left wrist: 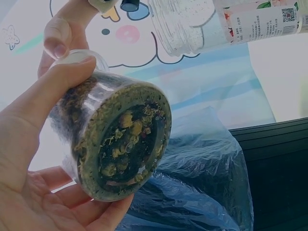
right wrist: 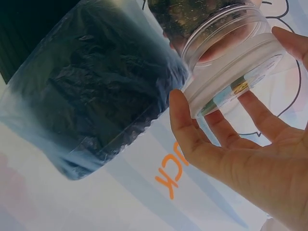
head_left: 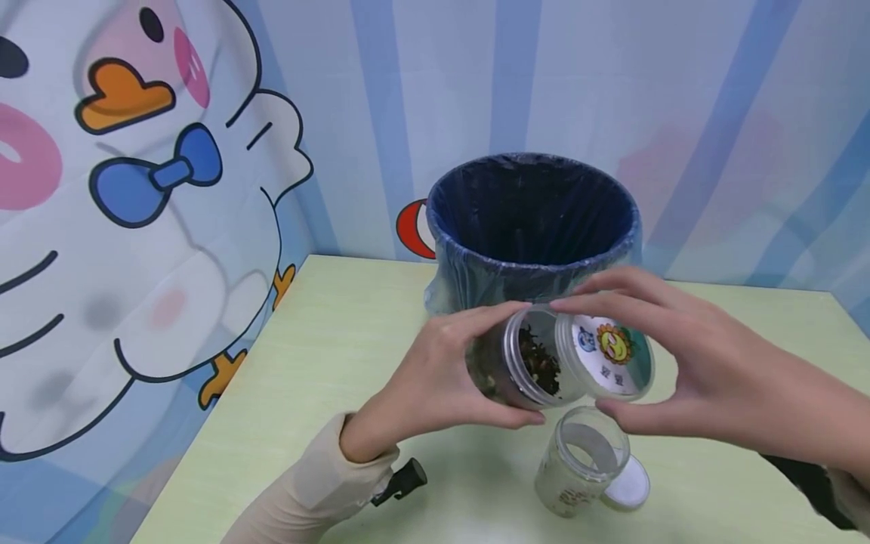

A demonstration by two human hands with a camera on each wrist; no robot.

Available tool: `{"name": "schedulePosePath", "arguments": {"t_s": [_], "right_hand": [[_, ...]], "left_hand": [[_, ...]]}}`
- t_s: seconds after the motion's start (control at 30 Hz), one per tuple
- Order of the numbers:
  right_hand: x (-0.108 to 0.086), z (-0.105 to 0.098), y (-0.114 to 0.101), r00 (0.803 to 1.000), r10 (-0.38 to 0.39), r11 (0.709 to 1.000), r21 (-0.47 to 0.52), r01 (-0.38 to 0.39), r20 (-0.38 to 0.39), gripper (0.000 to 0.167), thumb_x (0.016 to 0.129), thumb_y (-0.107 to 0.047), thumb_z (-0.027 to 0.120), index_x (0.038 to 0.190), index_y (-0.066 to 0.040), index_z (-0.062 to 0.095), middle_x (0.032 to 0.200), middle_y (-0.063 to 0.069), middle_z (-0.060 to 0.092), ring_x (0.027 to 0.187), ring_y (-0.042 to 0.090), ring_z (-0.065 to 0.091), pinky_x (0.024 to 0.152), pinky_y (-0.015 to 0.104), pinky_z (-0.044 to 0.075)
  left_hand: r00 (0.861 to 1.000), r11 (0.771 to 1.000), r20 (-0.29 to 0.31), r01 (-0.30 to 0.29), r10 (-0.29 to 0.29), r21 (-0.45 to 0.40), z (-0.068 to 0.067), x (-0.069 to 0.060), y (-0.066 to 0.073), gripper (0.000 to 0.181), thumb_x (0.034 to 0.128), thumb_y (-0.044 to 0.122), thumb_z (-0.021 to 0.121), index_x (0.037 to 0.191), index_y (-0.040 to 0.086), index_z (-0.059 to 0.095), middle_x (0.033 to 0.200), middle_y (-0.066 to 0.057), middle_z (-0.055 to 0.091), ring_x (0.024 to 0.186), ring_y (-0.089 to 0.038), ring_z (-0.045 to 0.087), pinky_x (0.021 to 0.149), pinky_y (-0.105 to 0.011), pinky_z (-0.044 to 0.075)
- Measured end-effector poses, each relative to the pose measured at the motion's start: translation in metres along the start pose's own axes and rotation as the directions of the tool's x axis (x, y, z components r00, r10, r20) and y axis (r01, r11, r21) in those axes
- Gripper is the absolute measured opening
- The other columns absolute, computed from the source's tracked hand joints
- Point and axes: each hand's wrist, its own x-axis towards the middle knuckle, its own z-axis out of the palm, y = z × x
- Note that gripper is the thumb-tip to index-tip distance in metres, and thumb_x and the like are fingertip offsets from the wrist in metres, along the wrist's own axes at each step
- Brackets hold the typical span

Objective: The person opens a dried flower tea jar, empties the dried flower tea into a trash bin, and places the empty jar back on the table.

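My left hand (head_left: 435, 378) grips a clear jar (head_left: 489, 363) tilted on its side, its mouth facing right. Dark dried leaves and buds (head_left: 538, 361) lie inside; through the jar's base (left wrist: 130, 139) in the left wrist view, small yellowish buds show. Fingers of my right hand (head_left: 686, 355) pinch the rim of a lid (head_left: 612, 355) with a sun picture, right at the jar's mouth. In the right wrist view the lid (right wrist: 236, 72) stands beside the threaded rim, held by the right hand (right wrist: 231, 149).
Behind the hands stands a bin (head_left: 533, 261) lined with a blue bag. Below them, an open clear jar (head_left: 571, 483) is upright on the table (head_left: 306, 340), with a white lid (head_left: 628, 483) beside it. A cartoon-printed cloth (head_left: 578, 75) hangs behind.
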Motion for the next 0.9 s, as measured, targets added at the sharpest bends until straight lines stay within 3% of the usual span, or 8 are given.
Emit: {"name": "schedulePosePath", "arguments": {"t_s": [0.27, 0.5, 0.73, 0.9], "right_hand": [[-0.016, -0.004, 0.01, 0.996, 0.093, 0.994, -0.055, -0.093, 0.011, 0.09, 0.066, -0.022, 0.092, 0.144, -0.034, 0.05, 0.139, -0.013, 0.046, 0.118, 0.012, 0.052, 0.079, 0.044, 0.054], [-0.033, -0.002, 0.026, 0.992, 0.129, 0.988, -0.079, -0.129, -0.002, 0.095, 0.061, -0.026, 0.096, 0.143, -0.037, 0.05, 0.137, -0.01, 0.048, 0.116, 0.017, 0.053, 0.074, 0.037, 0.054], [-0.048, 0.002, 0.04, 0.982, 0.187, 0.976, -0.109, -0.187, -0.013, 0.093, 0.061, -0.034, 0.096, 0.143, -0.031, 0.052, 0.139, 0.003, 0.048, 0.115, 0.03, 0.051, 0.071, 0.052, 0.053], [-0.058, 0.005, 0.046, 0.974, 0.223, 0.965, -0.133, -0.225, -0.028, 0.092, 0.06, -0.035, 0.096, 0.142, -0.03, 0.054, 0.134, 0.002, 0.051, 0.11, 0.028, 0.054, 0.069, 0.045, 0.053]], "left_hand": [[0.999, 1.0, -0.029, 0.019, -0.018, 0.009, -0.001, -0.003, -0.001, 0.091, 0.0615, 0.035, 0.096, 0.14, 0.014, 0.055, 0.133, 0.002, 0.062, 0.12, -0.008, 0.056, 0.097, -0.029, 0.048], [0.998, 0.998, -0.051, 0.05, -0.049, 0.025, -0.002, -0.006, -0.002, 0.093, 0.0601, 0.036, 0.096, 0.141, 0.014, 0.056, 0.134, -0.001, 0.062, 0.121, -0.008, 0.056, 0.098, -0.031, 0.049], [0.997, 0.999, -0.063, 0.039, -0.037, 0.024, -0.003, -0.008, -0.004, 0.093, 0.0595, 0.035, 0.097, 0.14, 0.013, 0.056, 0.134, 0.0, 0.062, 0.121, -0.009, 0.057, 0.099, -0.031, 0.048], [0.997, 0.999, -0.076, 0.033, -0.03, 0.038, -0.003, -0.01, -0.005, 0.093, 0.0589, 0.037, 0.097, 0.14, 0.014, 0.056, 0.132, 0.002, 0.063, 0.12, -0.008, 0.058, 0.098, -0.029, 0.048]]}}
